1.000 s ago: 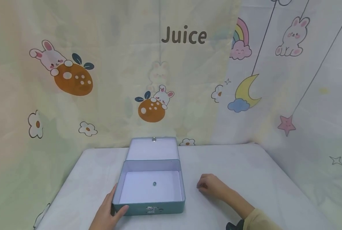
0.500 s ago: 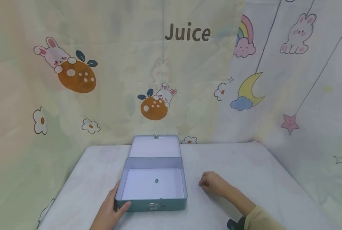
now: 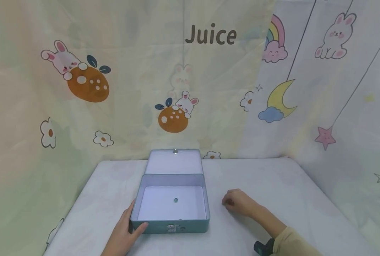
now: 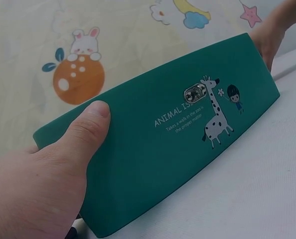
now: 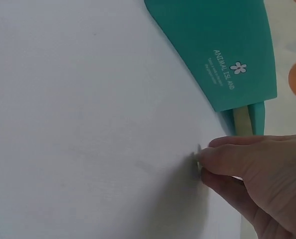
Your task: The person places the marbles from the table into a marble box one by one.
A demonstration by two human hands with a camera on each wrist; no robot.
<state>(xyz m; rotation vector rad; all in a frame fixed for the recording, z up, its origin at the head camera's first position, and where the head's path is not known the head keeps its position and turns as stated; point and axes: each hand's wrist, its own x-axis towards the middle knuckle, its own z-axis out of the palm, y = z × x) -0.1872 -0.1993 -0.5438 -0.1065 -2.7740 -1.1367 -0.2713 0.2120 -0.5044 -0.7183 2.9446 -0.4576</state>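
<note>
A green tin box [image 3: 171, 227] stands on the white table with its lid [image 3: 174, 163] laid back behind it. On its pale floor lies a small round greenish marble [image 3: 175, 200]; at the inner front edge a tiny dark spot shows, mostly hidden. My left hand [image 3: 123, 229] grips the box's near left corner, thumb [image 4: 90, 122] against the printed front, other fingers largely hidden along the side. To the right of the box, my right hand [image 3: 239, 203] is low over the table. Its thumb and finger pinch a small, blurred, glassy greenish marble [image 5: 199, 163].
A metal clasp [image 4: 195, 93] sits on the box's front, beside a giraffe print. Behind the table [image 3: 257, 177] hangs a curtain [image 3: 129, 89] printed with rabbits and oranges. A dark device [image 3: 263, 247] is strapped at the right wrist, by a yellowish sleeve [image 3: 293, 243].
The head view has shifted slightly, so everything sits a little higher and further right. A tiny spot now shows at the box's inner front edge. Both hands keep much the same pose.
</note>
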